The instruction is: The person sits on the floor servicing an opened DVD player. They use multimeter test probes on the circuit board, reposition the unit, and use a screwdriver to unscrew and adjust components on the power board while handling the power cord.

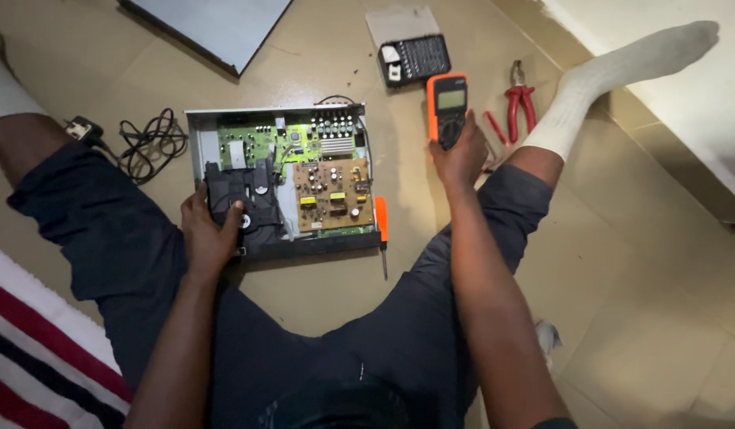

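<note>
Between the person's spread legs on the floor, the left hand [208, 230] grips the opened player's [284, 179] drive (steadying it) while the right hand [460, 155] holds the meter [448, 107] screen-up, readable.

Opened disc player chassis [284, 179] flat on floor, boards exposed; orange multimeter [447, 107] upright, just right of it.
</note>
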`<state>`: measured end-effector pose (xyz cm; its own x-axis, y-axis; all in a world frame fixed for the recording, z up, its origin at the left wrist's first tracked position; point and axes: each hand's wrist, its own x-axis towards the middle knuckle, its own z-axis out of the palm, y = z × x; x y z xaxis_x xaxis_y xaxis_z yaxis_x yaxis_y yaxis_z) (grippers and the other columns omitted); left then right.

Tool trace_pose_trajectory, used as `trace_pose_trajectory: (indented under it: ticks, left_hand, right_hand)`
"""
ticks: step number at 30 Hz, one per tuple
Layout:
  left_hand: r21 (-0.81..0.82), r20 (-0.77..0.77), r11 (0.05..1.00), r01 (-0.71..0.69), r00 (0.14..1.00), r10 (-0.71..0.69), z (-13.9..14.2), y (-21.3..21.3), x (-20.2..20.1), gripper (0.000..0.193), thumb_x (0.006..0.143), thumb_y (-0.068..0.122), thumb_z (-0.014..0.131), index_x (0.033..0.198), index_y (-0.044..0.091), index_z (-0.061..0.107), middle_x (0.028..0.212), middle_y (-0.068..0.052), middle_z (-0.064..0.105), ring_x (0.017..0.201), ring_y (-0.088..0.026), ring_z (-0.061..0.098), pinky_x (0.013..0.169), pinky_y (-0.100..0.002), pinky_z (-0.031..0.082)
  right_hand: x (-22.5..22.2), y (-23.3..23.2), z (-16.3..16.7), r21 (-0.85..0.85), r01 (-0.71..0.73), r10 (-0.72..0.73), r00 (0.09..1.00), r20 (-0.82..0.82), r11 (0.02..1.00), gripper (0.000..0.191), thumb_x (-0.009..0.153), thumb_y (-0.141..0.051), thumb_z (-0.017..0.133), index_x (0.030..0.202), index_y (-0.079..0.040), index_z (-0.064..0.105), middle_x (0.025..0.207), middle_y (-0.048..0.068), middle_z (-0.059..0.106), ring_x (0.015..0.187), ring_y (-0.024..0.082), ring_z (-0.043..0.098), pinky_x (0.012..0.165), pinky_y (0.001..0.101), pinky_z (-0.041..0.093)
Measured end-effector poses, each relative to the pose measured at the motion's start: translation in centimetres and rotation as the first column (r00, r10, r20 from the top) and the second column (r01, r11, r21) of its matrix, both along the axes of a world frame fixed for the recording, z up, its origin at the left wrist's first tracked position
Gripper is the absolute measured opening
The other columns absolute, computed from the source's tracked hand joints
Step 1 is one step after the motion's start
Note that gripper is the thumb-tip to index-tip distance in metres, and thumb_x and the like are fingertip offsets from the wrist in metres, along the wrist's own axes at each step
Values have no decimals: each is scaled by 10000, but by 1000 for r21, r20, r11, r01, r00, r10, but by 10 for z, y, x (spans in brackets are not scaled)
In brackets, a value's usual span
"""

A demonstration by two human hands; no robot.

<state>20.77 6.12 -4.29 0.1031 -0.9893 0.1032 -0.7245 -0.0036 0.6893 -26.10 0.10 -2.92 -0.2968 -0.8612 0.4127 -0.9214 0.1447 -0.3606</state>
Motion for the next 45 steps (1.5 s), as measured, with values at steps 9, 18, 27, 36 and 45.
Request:
trace_pose_trajectory:
  ticks: [9, 18, 27, 36, 45]
  left_hand:
    - [45, -41, 999, 5, 999, -3, 5, 1, -2, 792, 936, 373, 789, 1498, -80, 464, 1381, -328, 499, 1248, -468, 545, 1059, -504, 468]
    - [120, -98, 992, -47, 993, 59, 17, -12, -13, 834, 876, 453, 815, 1471, -38, 497, 1360, -303, 519, 1250, -450, 551, 1050, -501, 469]
    - [137, -207, 991, -15, 977, 43, 34, -23, -11, 951, 825, 540, 799, 1529, 9, 443, 1389, -297, 515, 1286, -441, 540, 1056, -491, 463]
    - [82, -241, 986, 144, 963, -120, 41, -60, -19, 955, 850, 528, 781, 1548, -14, 419, 1447, -303, 521, 1356, -419, 517, 1109, -464, 431]
    - [25, -179, 965, 261, 951, -252, 46, -93, -23, 944, 888, 518, 767, 1543, -69, 424, 1474, -318, 540, 1364, -420, 540, 1111, -448, 435]
  right_hand:
    - [9, 37, 4, -174, -226, 248, 962, 116, 958, 580, 925, -119, 849, 1413, -17, 552, 1387, 195, 633, 1282, 365, 630, 1098, 439, 517]
    - [86, 136, -41, 224, -415, 209, 770, 603, 882, 540, 904, -68, 751, 1396, 1, 540, 1264, 169, 639, 1114, 248, 669, 931, 334, 542]
    - [87, 112, -26, 205, -440, 149, 646, 749, 875, 512, 915, 7, 669, 1413, -31, 553, 1262, 117, 681, 1139, 198, 646, 923, 319, 531]
    - [73, 116, -43, 280, -294, -121, 461, 879, 914, 489, 999, 21, 532, 1484, -43, 511, 1153, 109, 664, 1054, 175, 643, 934, 287, 507]
    - [70, 130, -41, 497, -377, -221, 577, 786, 781, 581, 900, -3, 620, 1460, -90, 490, 1094, 49, 644, 871, 141, 663, 668, 315, 568]
